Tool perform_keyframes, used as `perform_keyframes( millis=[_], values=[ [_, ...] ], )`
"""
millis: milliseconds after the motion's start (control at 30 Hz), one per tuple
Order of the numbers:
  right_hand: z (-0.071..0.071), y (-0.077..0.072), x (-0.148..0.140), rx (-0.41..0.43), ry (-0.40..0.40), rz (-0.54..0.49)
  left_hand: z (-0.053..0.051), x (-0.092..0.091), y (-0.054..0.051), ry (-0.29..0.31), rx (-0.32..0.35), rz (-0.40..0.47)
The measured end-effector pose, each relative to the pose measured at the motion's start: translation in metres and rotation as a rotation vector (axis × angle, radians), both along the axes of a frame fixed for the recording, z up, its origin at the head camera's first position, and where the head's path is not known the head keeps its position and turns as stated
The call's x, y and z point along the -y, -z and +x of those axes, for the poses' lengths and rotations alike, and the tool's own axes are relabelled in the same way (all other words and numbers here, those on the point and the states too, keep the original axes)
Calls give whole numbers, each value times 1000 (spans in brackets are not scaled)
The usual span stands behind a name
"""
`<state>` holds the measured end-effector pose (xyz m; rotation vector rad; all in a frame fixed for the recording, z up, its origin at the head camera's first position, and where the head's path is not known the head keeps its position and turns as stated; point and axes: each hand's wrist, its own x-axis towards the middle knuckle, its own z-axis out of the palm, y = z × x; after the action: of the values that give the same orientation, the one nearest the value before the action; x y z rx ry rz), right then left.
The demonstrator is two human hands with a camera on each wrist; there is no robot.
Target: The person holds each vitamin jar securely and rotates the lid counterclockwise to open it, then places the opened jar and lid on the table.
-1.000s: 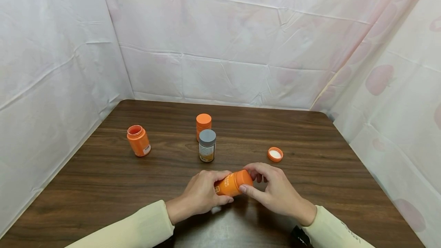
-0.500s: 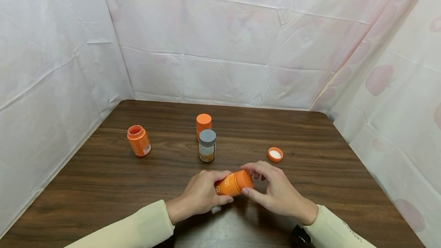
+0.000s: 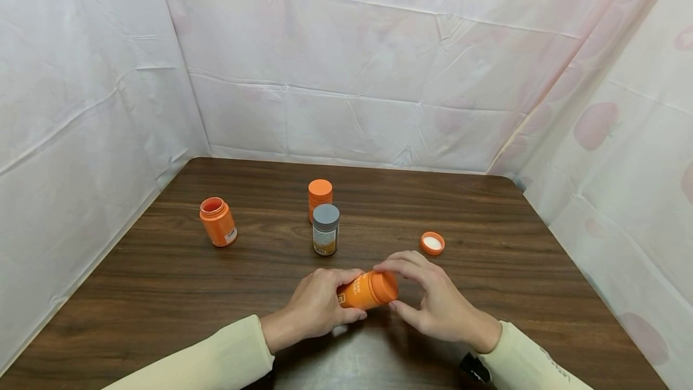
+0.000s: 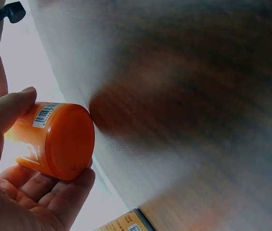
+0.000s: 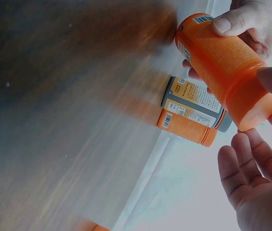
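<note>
My left hand (image 3: 319, 300) grips an orange bottle (image 3: 357, 292) round its body, low over the front middle of the table. The bottle lies tilted, its orange cap (image 3: 385, 286) pointing right. My right hand (image 3: 433, 297) has thumb and forefinger on opposite sides of this cap, while its other fingers stand off it in the right wrist view. The cap sits on the bottle's neck. In the left wrist view the bottle's round base (image 4: 71, 142) faces the camera, with a barcode on the side.
An uncapped orange bottle (image 3: 218, 227) stands at the left. Near the middle, a grey-capped jar (image 3: 325, 233) stands before a capped orange bottle (image 3: 320, 191), partly hiding it. A loose orange cap (image 3: 432, 243) lies inside-up on the brown table (image 3: 514, 281). White sheeting (image 3: 346, 125) hangs behind.
My right hand's fingers have shifted round the cap: the forefinger now lies over its upper side and the thumb sits lower. The left hand and its bottle stay in place.
</note>
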<state>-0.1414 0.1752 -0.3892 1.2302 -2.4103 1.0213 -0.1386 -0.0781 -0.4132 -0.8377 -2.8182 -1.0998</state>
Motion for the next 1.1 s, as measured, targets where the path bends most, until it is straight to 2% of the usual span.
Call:
perform_keyframes(
  millis=[433,633,933,1100],
  values=[
    [2,0,2,-3,2,-23,0,0,0,3,-8,-4],
    [2,1,3,40,76,-18,0,0,0,8,4,9],
    [1,3,4,36,172,1,0,1,0,6,12,21],
    [2,4,4,88,224,14,0,1,0,8,13,23]
  ],
)
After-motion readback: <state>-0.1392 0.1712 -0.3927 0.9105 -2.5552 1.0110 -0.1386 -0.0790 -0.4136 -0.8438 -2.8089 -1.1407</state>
